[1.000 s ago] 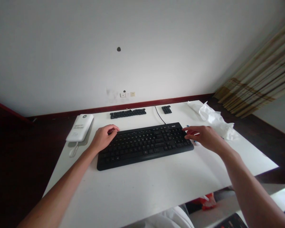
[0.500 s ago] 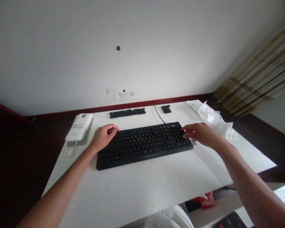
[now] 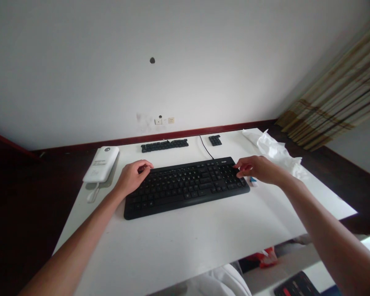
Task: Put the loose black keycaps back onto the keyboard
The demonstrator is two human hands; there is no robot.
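A black keyboard [image 3: 188,185] lies at a slant on the white table. Its upper left corner is under my left hand [image 3: 132,176], whose curled fingers grip the edge there. At the opposite end, my right hand [image 3: 254,167] has its bent fingertips down at the number pad, thumb and index finger close together. Whether a key is pinched between them is hidden. Behind the keyboard lie a long group of loose black keycaps [image 3: 165,145] and a smaller keycap group [image 3: 215,140]. A small blue and white object [image 3: 253,181] shows partly beneath my right hand.
A white power bank [image 3: 101,164] with a short cable is at the left table edge. Crumpled white plastic [image 3: 274,150] lies at the right. The keyboard cable [image 3: 205,147] runs toward the wall. Below the table's front edge are a red item [image 3: 267,257] and a dark box [image 3: 296,284].
The whole view has shifted slightly. Both hands stay at the same ends of the keyboard, and a little more of the blue and white object shows beside the right hand.
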